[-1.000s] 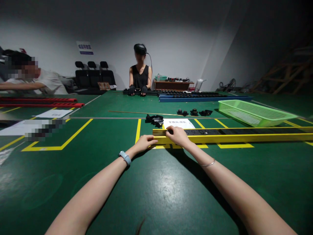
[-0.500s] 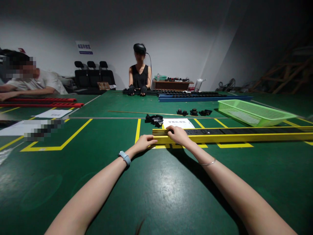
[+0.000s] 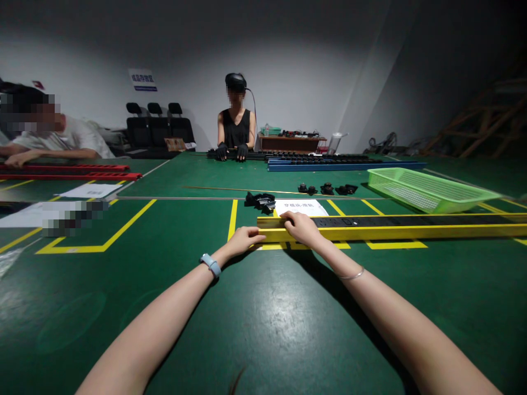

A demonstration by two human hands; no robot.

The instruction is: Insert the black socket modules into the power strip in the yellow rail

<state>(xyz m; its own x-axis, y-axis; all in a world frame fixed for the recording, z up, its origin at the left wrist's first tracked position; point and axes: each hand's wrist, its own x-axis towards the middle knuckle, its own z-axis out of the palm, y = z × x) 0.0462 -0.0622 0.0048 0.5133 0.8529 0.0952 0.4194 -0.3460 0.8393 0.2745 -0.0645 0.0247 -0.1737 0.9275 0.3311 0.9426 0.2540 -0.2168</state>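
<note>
A long yellow rail (image 3: 391, 232) lies across the table in front of me, running off to the right. Its channel holds black socket modules (image 3: 370, 220), which look smeared by motion. My left hand (image 3: 244, 240) pinches the rail's left end between thumb and fingers. Over the channel just right of that end, my right hand (image 3: 302, 226) has its fingers bent down at the near end of the black modules; its fingertips are partly hidden inside. Behind the rail, a white paper label (image 3: 300, 207) and a small pile of black plastic parts (image 3: 260, 202) lie on the table.
A green basket (image 3: 428, 189) stands behind the rail at right. More black parts (image 3: 327, 188), a thin rod (image 3: 230, 189) and blue rails (image 3: 346, 165) lie farther back. One co-worker (image 3: 236, 126) faces me; another leans over red rails (image 3: 74, 176) at left.
The black modules have slid a little to the right inside the yellow rail and now look blurred. My hands and the rail have stayed almost in place.
</note>
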